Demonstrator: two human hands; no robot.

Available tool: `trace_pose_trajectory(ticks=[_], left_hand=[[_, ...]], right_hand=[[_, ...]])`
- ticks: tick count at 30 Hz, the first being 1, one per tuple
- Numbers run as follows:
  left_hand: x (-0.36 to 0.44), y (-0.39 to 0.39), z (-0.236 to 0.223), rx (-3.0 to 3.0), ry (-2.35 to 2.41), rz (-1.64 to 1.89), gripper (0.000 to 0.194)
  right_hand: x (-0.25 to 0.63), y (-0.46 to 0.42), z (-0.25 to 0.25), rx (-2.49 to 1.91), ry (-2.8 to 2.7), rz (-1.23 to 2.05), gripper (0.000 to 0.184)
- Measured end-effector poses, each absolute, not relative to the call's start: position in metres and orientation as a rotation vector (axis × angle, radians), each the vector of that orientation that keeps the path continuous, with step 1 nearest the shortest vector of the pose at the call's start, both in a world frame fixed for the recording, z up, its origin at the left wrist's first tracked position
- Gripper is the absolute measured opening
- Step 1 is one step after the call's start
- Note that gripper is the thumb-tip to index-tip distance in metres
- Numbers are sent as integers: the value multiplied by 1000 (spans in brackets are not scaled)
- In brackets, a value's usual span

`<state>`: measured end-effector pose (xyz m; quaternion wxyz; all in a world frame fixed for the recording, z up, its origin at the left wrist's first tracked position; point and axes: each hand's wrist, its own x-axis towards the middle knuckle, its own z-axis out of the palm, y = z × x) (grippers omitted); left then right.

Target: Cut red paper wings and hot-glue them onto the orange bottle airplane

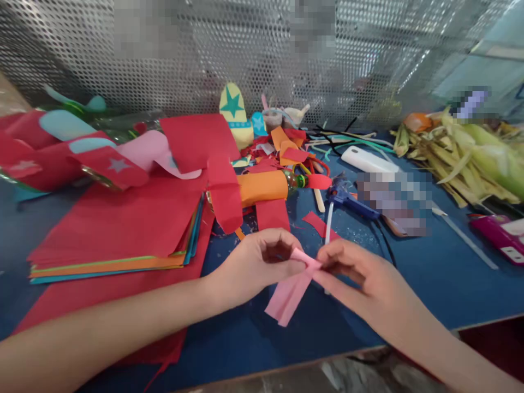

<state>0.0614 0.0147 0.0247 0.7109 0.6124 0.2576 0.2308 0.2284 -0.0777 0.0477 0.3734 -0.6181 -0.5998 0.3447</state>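
Both my hands meet above the blue table (429,284) near its front edge. My left hand (262,265) pinches the top end of a folded pink paper strip (289,295), fingers curled closed. My right hand (352,270) grips the same strip's top from the right, thumb and fingers pressed together. The strip's loose ends hang down and left, just above the table. Behind my hands lie a red paper rectangle (272,214) and a bottle wrapped in orange paper (264,187).
A stack of coloured paper sheets (123,229) with red on top lies at left. A blue glue gun (347,199) and white stick sit behind my right hand. Corn husks (462,153) pile at right, paper scraps and a star-marked craft (232,112) at the back by perforated metal.
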Motion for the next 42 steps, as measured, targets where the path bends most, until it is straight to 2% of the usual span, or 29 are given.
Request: trace_pose_trajectory(ticks=[10,13,17,23,31,42], left_hand=[[59,36,7,1201,771,861,13],[59,36,6,1243,750,840,10],[61,33,8,1281,659,822,1],[59,31,10,1300,586,783,10],[57,33,13,1179,573,819,14],[53,33,13,1027,530,710,12]], right_hand=[[230,-5,19,-1335,-1570,946,4],[231,-9,10,-1283,-1529,1012,1],[235,-19,9,-1262,-1500,1051,7],[239,-19,10,-1226,-1369,1096,11],[242,-20,14,-1151,-1422,1052,25],[239,-19,17,-1117,-1220,1333,17]])
